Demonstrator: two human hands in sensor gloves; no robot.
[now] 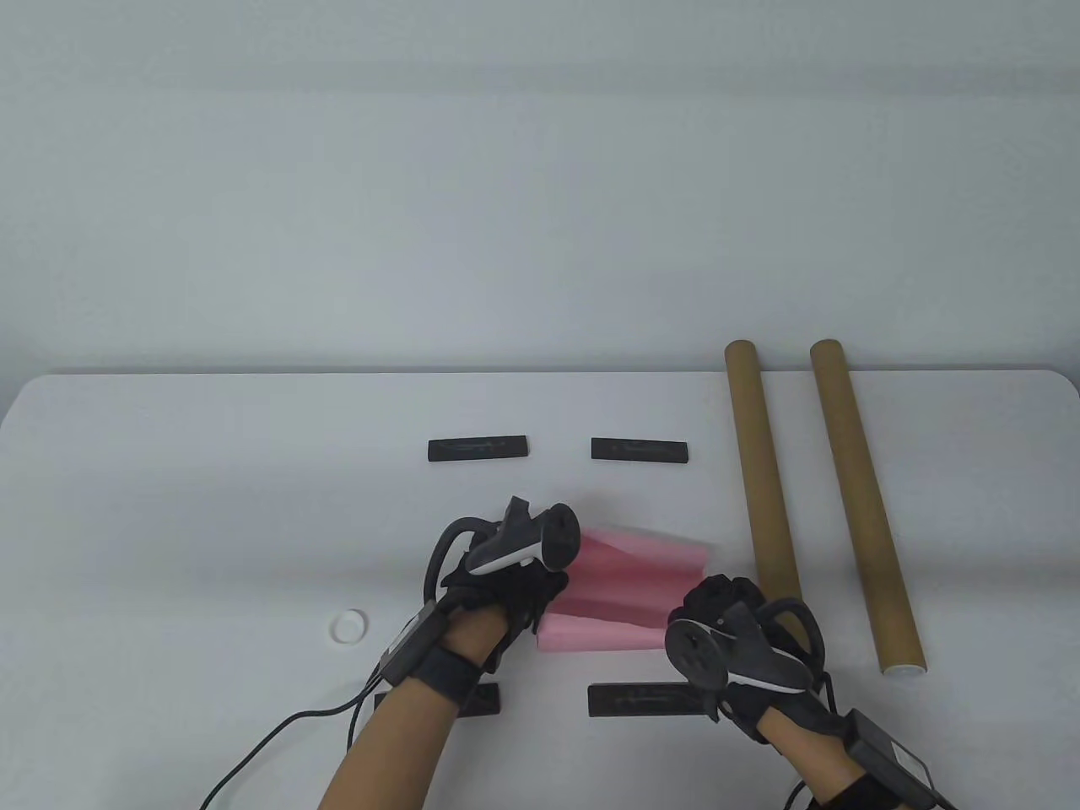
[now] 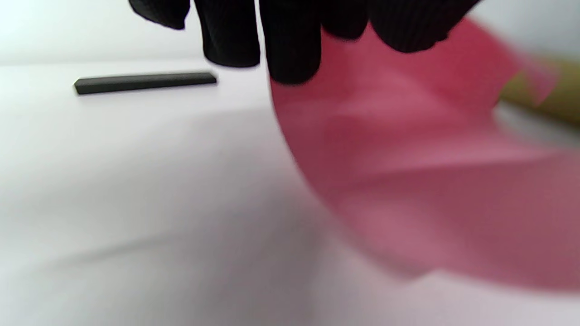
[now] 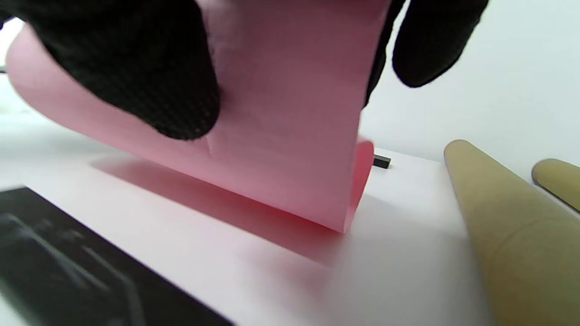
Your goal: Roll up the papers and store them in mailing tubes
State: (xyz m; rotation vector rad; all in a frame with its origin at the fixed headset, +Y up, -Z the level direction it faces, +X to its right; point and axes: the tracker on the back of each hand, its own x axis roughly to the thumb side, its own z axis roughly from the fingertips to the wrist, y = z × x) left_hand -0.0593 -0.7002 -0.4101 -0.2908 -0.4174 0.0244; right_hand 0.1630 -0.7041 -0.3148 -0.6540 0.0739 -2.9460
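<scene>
A pink paper point(image 1: 624, 591) lies loosely curled into a roll near the table's front, between my two hands. My left hand point(image 1: 515, 591) grips its left end, and the black fingers point(image 2: 290, 40) curl over the pink paper point(image 2: 408, 158). My right hand point(image 1: 717, 603) grips the right end, its thumb point(image 3: 136, 68) pressed on the pink paper point(image 3: 281, 136). Two brown mailing tubes lie side by side at the right: the nearer tube point(image 1: 762, 468) just beside my right hand, the farther tube point(image 1: 865, 502) beyond it. The nearer tube point(image 3: 507, 235) looms close in the right wrist view.
Black flat bars lie on the white table point(image 1: 211, 506): two at the back point(image 1: 477, 448) point(image 1: 639, 450), two at the front point(image 1: 641, 700) point(image 1: 481, 700), partly under my wrists. A small white ring-shaped cap point(image 1: 348, 627) sits left of my left hand.
</scene>
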